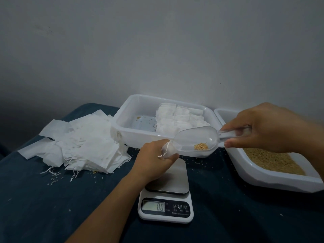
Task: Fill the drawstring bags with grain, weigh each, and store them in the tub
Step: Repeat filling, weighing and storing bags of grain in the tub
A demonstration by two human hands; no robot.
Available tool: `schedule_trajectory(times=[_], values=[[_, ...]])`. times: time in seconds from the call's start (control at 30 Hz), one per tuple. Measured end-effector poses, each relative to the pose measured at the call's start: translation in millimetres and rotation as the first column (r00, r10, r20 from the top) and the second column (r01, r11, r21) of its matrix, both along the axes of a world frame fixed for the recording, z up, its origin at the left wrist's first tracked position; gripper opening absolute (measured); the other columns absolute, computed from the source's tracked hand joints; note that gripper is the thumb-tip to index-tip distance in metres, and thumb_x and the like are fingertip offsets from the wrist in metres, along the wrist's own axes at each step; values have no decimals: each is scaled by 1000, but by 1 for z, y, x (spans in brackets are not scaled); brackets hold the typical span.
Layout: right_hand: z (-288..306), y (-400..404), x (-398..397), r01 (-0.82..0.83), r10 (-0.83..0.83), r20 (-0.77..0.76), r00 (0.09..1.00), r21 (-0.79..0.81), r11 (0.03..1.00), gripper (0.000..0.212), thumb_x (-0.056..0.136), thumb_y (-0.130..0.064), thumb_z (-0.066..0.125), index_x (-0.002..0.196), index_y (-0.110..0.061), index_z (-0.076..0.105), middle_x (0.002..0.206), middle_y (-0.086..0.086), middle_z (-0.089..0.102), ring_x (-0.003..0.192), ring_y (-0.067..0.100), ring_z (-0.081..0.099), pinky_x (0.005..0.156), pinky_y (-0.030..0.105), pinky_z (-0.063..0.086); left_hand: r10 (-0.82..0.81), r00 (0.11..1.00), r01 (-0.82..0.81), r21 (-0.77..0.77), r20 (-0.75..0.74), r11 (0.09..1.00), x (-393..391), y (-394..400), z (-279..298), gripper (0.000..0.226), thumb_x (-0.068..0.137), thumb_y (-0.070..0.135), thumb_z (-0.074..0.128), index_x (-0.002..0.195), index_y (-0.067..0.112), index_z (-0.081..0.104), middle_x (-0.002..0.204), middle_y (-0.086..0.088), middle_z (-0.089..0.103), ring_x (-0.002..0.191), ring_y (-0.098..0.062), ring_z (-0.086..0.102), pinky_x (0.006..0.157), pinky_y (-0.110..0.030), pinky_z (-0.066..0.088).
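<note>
Gripping a drawstring bag [168,150], left hand [154,155] meets the scoop [196,139] right hand [263,127] pinches.

A worktop [43,207] covered in dark blue cloth stands against a pale wall. On its left lies a loose heap of flat white drawstring bags [82,146], their strings trailing toward the near edge. At the far middle sits a white plastic tub [122,127] with filled white bags packed in its right half. At the right, a second white tub [273,179] holds golden-brown grain [270,160]. Near the middle stands a white digital scale [166,206] with a steel platform; its display reads 0.0. Stray grains are scattered over the cloth around the heap and the scale.
</note>
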State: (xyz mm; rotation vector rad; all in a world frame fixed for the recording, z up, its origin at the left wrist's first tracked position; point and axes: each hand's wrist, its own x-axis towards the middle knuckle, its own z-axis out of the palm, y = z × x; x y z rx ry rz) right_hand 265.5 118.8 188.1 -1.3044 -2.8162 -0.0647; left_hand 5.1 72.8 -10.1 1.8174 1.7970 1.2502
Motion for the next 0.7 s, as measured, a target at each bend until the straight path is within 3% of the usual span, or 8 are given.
schedule_trajectory(times=[0.17,0.37,0.6,0.7], values=[[1,1,-3,11,-11,19,1000,7,1000,52,63,-86,61,108,-63,70,79,-33,63,79,-3,58,65,27,45,6,1000,-6,6,-15,1000,1,0,0,32,90,39,75,68,39,51,67,16,61,67,-6,58,59,-23,36],[0,3,-4,18,-18,33,999,13,1000,56,61,-89,58,109,-63,70,80,-30,64,79,-3,57,65,27,45,8,1000,-8,-2,-5,1000,1,0,1,17,90,41,75,82,31,65,77,12,69,74,-7,63,67,-30,52],[-1,1,-3,25,-25,26,999,6,1000,56,59,-90,57,107,-64,69,81,-31,63,79,-3,57,68,29,48,11,1000,-11,3,-14,1000,1,-1,2,23,90,40,76,75,35,59,75,13,67,73,-7,62,63,-27,46],[0,0,-4,20,-21,28,999,12,1000,56,59,-90,57,107,-64,69,81,-32,63,80,-4,56,68,29,48,9,1000,-9,-7,-2,1000,1,-1,3,16,90,39,76,83,27,68,81,9,72,76,-11,66,70,-35,55]])
